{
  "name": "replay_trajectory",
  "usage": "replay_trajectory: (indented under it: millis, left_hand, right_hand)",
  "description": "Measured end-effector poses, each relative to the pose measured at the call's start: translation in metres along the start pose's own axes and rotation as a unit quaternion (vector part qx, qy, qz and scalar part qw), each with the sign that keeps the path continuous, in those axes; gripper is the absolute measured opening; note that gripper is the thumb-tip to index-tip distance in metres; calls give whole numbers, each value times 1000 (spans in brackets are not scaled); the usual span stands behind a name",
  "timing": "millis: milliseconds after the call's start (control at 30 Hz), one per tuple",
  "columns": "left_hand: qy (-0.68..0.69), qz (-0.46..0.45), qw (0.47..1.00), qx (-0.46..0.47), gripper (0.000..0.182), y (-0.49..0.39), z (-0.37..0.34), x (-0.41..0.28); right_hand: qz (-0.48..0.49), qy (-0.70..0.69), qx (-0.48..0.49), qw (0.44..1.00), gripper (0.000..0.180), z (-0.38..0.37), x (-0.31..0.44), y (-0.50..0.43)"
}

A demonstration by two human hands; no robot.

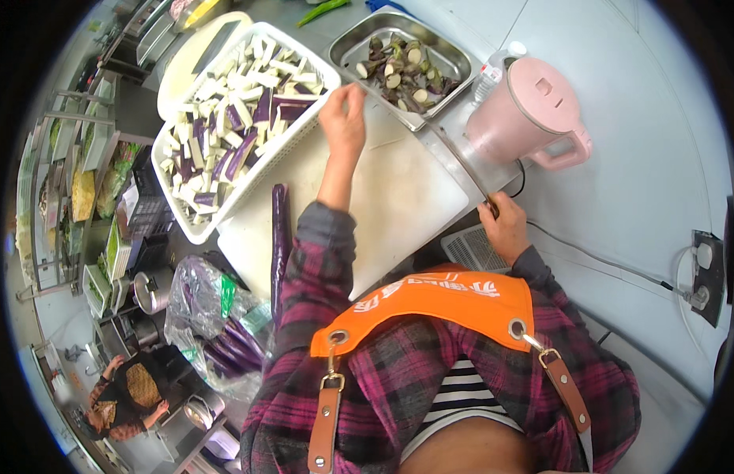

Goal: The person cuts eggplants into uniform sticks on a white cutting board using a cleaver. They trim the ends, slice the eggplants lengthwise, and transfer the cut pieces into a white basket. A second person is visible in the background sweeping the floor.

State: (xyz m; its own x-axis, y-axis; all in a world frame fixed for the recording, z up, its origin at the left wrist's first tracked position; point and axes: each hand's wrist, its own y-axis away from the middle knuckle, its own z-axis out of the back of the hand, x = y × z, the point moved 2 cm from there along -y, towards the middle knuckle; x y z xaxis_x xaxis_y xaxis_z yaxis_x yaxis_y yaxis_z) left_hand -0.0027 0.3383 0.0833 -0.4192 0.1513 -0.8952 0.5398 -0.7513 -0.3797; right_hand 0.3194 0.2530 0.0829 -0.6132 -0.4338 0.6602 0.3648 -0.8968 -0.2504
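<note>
My right hand (504,226) grips the handle of a kitchen knife (464,159), held edge-on past the right side of the white cutting board (408,178). Over the board's far end is my left hand (345,127), its fingers curled together between the basket and the steel pan; whether something small is pinched in them cannot be made out. A white plastic basket (186,231) is heaped with cut eggplant strips (224,133). The steel pan (455,56) contains cut eggplant stem ends (396,74). One whole eggplant (280,237) lies on the board by my left forearm.
A pink electric kettle (521,112) and a plastic bottle (490,74) stand right of the pan. A clear bag (189,290) of whole eggplants (236,346) is at left. Shelves (85,124) and another person (127,391) are farther left. A power cord (604,266) runs along the wall.
</note>
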Motion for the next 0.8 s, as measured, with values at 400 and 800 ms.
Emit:
replay_trajectory:
  millis: [400,800]
  left_hand:
    - [-452,117,883,-58,30,227,250,-14]
    - [-151,93,984,-8,14,217,181,-14]
  right_hand:
    - [-60,-150,282,946,17,-36,18,-22]
    - [-339,-437,388,737,23,-11,20,6]
